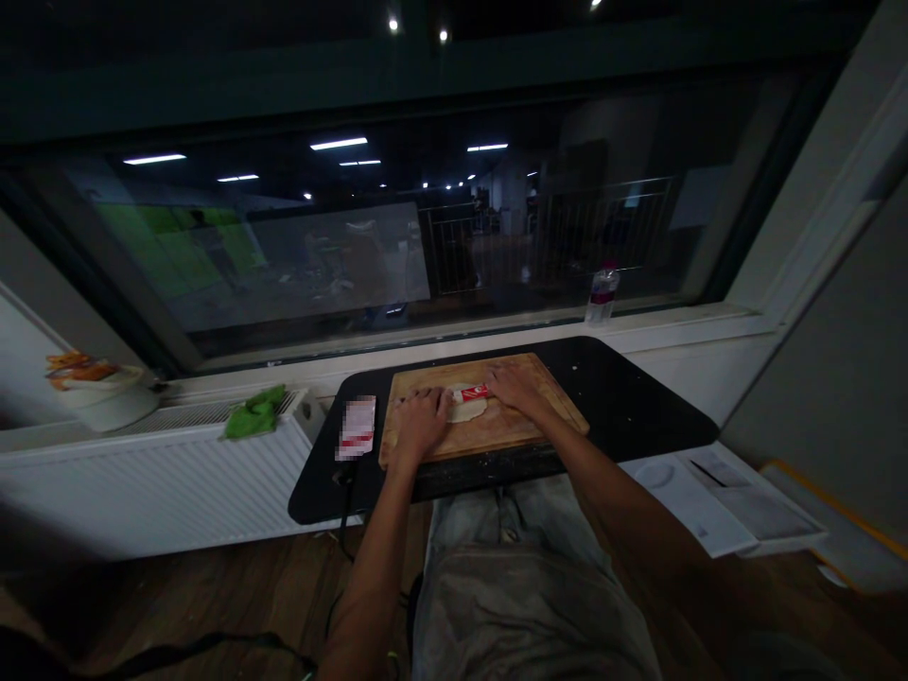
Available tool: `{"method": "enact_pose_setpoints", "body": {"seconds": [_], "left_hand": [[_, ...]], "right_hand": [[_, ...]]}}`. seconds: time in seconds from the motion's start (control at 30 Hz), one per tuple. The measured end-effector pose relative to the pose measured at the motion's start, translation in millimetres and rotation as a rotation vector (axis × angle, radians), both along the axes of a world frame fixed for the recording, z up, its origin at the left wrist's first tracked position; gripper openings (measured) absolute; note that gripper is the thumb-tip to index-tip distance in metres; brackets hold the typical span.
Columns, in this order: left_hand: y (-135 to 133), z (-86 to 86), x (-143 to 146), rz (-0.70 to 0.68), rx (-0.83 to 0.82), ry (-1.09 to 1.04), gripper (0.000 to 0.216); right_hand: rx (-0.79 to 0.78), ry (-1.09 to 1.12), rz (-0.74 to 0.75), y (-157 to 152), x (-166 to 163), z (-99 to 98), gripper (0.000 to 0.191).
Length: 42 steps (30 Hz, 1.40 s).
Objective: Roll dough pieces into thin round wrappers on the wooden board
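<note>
A flat, pale piece of dough (466, 412) lies on a wooden cutting board (507, 430). Across the dough rests a red-and-white cylinder (474, 392), its middle showing between my hands. My left hand (426, 423) covers the left end, fingers curled over it and pointing away from me. The right end is under my right hand (515, 388), whose fingers bend over it. Both ends of the cylinder are hidden by the hands.
The board sits on a black table (638, 407). Left of it lies a phone-like item (357, 427), partly blurred. A bottle (602, 295) stands on the windowsill. A green cloth (255, 413) and a white pot (106, 397) rest by the radiator (177, 492). White boxes (716, 501) are at lower right.
</note>
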<state>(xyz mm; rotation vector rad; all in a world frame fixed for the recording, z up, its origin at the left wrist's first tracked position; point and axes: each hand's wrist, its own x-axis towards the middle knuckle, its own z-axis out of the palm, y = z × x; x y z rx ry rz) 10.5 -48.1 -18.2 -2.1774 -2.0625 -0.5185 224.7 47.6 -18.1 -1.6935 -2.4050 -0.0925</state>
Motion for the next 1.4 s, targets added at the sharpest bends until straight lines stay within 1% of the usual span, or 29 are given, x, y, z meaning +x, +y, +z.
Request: {"method": "enact_pose_setpoints", "body": {"seconds": [0.17, 0.23, 0.4, 0.47, 0.57, 0.73, 0.87, 1.03, 1.27, 1.4], "left_hand": [[0.2, -0.6, -0.5, -0.012, 0.012, -0.034, 0.052], [1.7, -1.9, -1.0, -0.014, 0.009, -0.049, 0.053], [6.3, -5.8, -2.1, 0.004, 0.011, -0.069, 0.055], [7.2, -6.9, -2.5, 0.006, 0.014, -0.068, 0.056], [7.6, -8.0, -2.6, 0.009, 0.011, -0.071, 0.058], [8.0, -9.2, -2.0, -0.007, 0.03, -0.074, 0.056], [8.3, -9.5, -1.3, -0.008, 0.024, -0.061, 0.054], [8.9, -9.8, -1.0, 0.001, 0.023, -0.075, 0.054], [7.5, -9.5, -1.0, -0.023, 0.038, -0.086, 0.052], [7.3, -6.1, -2.3, -0.053, 0.039, -0.081, 0.052]], "right_hand": [[0.039, -0.008, -0.027, -22.7, 8.0, -6.7, 0.049], [0.04, -0.011, -0.001, -33.0, 9.3, -5.3, 0.049], [0.039, 0.024, -0.071, -58.8, 9.1, 2.1, 0.049], [0.05, 0.026, -0.075, -67.6, 9.2, 2.9, 0.049], [0.075, 0.042, -0.064, -77.9, 10.5, -1.3, 0.048], [0.126, 0.14, -0.069, -92.8, 13.9, -13.3, 0.047], [0.128, 0.19, -0.067, -106.3, 14.5, -14.6, 0.046], [0.142, 0.223, -0.063, -115.8, 14.0, -14.2, 0.047], [0.194, 0.237, -0.05, -127.3, 12.1, -20.3, 0.051], [0.206, 0.212, -0.035, -122.2, 13.1, -21.8, 0.052]]}}
